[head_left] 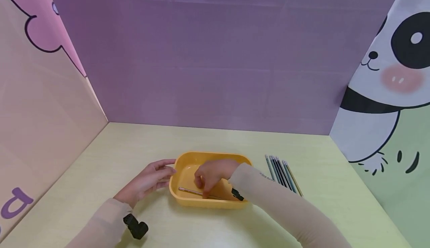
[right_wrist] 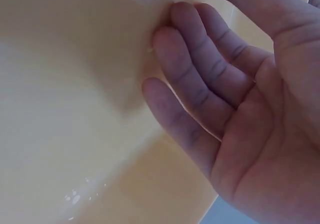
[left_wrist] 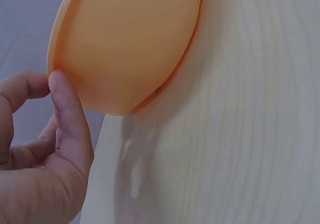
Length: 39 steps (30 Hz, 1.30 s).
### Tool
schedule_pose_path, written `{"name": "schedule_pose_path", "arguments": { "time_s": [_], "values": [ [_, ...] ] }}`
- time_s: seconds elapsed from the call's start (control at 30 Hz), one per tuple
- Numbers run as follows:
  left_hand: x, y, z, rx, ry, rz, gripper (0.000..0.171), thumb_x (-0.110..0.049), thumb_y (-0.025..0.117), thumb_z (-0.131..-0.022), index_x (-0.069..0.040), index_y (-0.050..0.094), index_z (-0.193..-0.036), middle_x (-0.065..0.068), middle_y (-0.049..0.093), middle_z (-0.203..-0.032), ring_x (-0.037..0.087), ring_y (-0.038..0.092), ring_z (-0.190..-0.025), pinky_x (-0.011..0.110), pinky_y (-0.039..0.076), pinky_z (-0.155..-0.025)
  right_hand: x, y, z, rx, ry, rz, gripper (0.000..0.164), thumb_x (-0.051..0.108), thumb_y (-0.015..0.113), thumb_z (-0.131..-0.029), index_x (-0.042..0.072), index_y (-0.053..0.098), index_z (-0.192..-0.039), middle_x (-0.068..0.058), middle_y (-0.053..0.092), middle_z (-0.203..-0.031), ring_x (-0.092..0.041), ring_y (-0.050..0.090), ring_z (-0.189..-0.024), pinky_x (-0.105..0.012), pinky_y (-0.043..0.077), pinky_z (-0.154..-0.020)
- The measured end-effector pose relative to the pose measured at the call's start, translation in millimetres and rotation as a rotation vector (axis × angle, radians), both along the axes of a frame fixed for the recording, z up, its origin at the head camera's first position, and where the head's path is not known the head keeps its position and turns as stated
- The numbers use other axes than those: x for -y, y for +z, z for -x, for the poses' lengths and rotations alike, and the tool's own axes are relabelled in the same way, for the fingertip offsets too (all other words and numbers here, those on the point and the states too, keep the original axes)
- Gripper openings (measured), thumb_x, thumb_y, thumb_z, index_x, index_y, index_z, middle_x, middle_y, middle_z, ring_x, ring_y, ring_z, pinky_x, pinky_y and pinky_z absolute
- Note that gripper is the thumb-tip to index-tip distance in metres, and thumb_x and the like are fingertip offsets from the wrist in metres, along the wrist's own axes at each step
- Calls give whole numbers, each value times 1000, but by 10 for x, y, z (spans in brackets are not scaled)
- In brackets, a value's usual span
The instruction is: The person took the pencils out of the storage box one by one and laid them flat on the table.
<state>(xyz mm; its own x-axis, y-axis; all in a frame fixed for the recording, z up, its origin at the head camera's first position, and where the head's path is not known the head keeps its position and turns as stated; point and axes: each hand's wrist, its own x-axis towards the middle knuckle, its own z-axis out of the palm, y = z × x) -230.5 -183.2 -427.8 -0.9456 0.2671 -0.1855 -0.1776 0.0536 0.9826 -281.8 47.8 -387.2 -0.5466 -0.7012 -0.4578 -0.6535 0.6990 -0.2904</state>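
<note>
A yellow plastic tray (head_left: 188,158) with rounded corners rests on the table. At its left end my left hand (head_left: 152,179) pinches the rim, thumb (left_wrist: 67,99) against the outer wall and index finger on the far side of the edge. Inside the tray lies one pencil (head_left: 188,191), along the near wall. My right hand (head_left: 213,173) reaches down into the tray, its lowest digit touching the pencil in the head view. In the right wrist view its fingers (right_wrist: 175,59) are loosely bent, with a gap to the thumb; the pencil does not show there.
Several pencils (head_left: 280,171) lie side by side to the right of the tray, partly covered by the right sleeve (head_left: 279,199). A purple wall (head_left: 215,61) closes off the table's back, and printed panels stand at the left and right.
</note>
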Motion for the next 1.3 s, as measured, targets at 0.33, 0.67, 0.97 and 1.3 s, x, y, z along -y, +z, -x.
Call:
{"name": "schedule_pose_path", "arguments": {
  "time_s": [0.33, 0.67, 0.97, 1.3],
  "values": [
    [-3, 15, -12, -1, 4, 13, 61, -14, 61, -99, 5, 34, -150, 14, 61, -114, 20, 65, -94, 29, 58, -81, 37, 18, -44, 61, -49, -17, 18, 21, 85, -80, 18, 70, -90, 8, 62, -83, -10, 55, -77, -23, 48, -71],
    [-2, 22, -14, 7, 8, 31, 61, -15, 61, -99, 5, 35, -151, 14, 60, -114, 19, 63, -93, 28, 58, -81, 61, 35, -56, 141, -23, -33, 9, 14, 79, -85, 14, 71, -81, 6, 62, -70, -9, 55, -64, -20, 47, -62],
    [1, 60, -30, 5, 7, 19, 61, -14, 61, -99, 5, 34, -150, 12, 60, -111, 17, 63, -91, 27, 57, -78, 34, 119, -58, 173, -25, -27, 5, 10, 72, -87, 13, 69, -85, 6, 63, -76, -8, 57, -66, -19, 50, -63],
    [10, 107, -63, 2, 4, 18, 60, -13, 60, -99, 6, 34, -150, 12, 60, -110, 17, 62, -90, 26, 57, -76, -57, 351, -31, 166, -19, -35, 5, 7, 67, -89, 12, 65, -90, 4, 64, -78, -11, 63, -69, -19, 50, -68]
  ]
}}
